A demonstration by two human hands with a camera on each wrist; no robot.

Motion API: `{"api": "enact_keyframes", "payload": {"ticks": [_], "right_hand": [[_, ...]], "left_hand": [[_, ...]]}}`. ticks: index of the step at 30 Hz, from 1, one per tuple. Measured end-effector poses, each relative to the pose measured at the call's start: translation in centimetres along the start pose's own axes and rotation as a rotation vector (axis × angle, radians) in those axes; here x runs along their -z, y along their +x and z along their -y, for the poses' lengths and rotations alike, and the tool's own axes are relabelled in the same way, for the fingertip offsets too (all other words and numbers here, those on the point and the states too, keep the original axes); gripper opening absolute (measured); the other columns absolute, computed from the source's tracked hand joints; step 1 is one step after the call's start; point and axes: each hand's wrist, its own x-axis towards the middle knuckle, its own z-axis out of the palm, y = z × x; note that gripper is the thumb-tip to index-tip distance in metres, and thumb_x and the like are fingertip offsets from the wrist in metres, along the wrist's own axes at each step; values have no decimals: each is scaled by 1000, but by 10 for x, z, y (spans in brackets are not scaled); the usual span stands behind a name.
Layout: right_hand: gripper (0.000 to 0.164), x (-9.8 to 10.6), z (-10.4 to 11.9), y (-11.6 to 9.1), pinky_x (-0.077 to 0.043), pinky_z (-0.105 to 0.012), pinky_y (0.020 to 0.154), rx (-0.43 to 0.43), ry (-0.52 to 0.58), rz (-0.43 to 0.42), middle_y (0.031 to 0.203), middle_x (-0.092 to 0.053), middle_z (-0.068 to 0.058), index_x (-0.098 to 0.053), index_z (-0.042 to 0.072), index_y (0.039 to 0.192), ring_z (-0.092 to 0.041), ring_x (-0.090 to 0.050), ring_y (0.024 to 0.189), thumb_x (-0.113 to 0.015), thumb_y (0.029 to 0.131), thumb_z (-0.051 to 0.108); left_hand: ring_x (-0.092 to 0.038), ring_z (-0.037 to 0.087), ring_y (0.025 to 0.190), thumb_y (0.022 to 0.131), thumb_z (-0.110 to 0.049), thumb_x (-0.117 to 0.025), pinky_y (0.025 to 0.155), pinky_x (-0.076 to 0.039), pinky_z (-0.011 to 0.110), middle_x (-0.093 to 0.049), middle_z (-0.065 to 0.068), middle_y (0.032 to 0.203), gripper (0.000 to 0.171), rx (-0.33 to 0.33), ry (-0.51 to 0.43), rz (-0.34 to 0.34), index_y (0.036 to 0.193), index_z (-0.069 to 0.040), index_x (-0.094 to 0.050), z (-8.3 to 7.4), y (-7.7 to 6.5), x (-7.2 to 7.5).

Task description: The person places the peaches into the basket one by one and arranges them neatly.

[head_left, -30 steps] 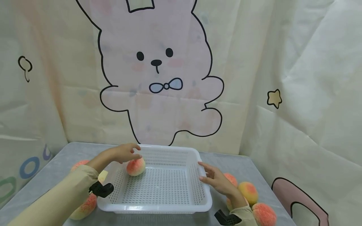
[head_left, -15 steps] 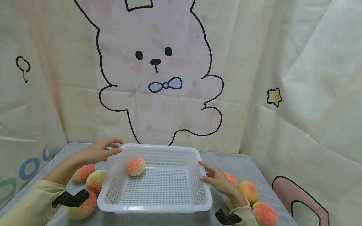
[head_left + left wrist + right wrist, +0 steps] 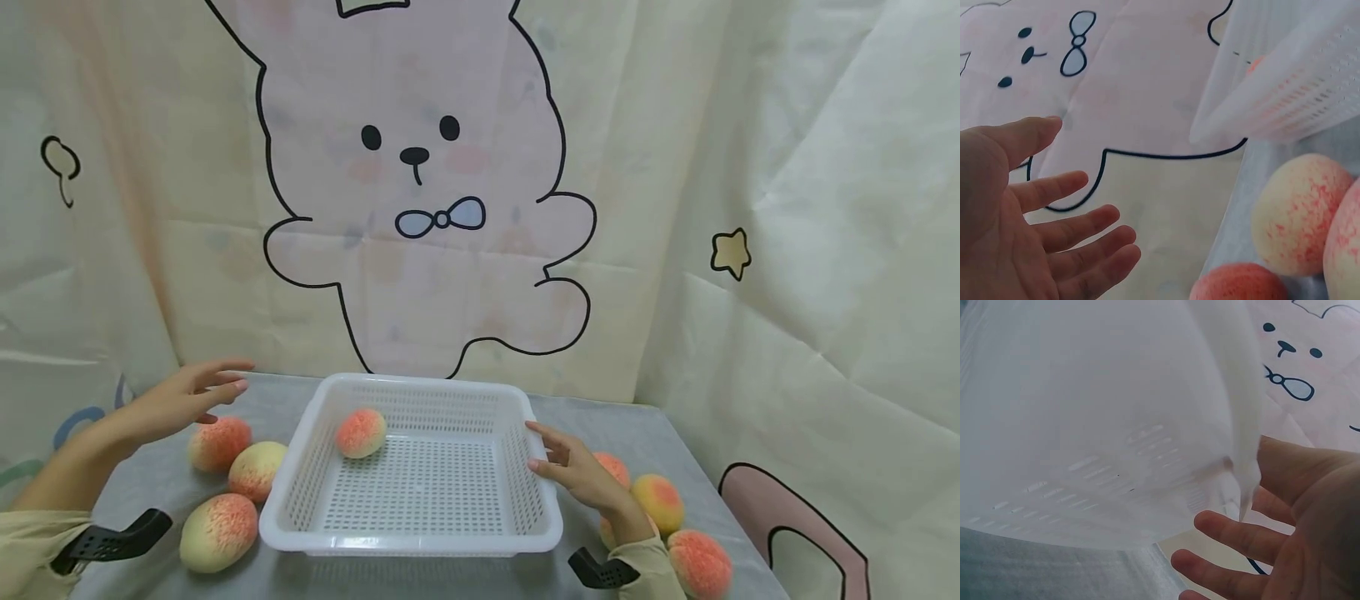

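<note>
A white plastic basket (image 3: 412,545) with slotted walls stands on the table, and one peach (image 3: 362,433) lies inside near its back left corner. My left hand (image 3: 183,402) hovers left of the basket with nothing in it, above a reddish peach (image 3: 220,444). Its fingers (image 3: 1079,228) are spread and relaxed in the left wrist view. At the basket's right side, my right hand (image 3: 581,472) holds the rim, thumb on one side and fingers (image 3: 1241,540) on the other. Part of that thumb is hidden behind the rim in the right wrist view.
Left of the basket lie a yellowish peach (image 3: 257,472) and a larger peach (image 3: 218,533). Several more peaches, among them a yellow-orange peach (image 3: 657,504) and a pink peach (image 3: 700,564), lie beside my right forearm. A printed cloth (image 3: 420,317) hangs behind the grey table (image 3: 607,425).
My left hand has moved from above the peach in the basket out to the left, leaving that peach inside. The right hand has stayed at the basket's rim.
</note>
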Motion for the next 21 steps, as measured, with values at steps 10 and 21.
{"api": "enact_keyframes", "payload": {"ticks": [10,21], "right_hand": [[69,2,6,1,-59,-29,85,9,-40,-16,149,-43,-37,-22,-7,157,-45,-62,122,-59,103,15],[69,-2,7,-1,-60,-32,88,-48,-73,-43,150,-46,-32,-26,-2,158,-47,-59,127,-61,102,17]], "left_hand": [[-44,-24,106,110,-39,-39,82,-57,28,-31,36,156,61,38,-96,-44,155,0,-28,57,-13,1],[-35,-32,96,109,-41,-41,79,-56,20,-46,-20,132,57,103,-146,-68,155,-9,-33,96,-22,-6]]}}
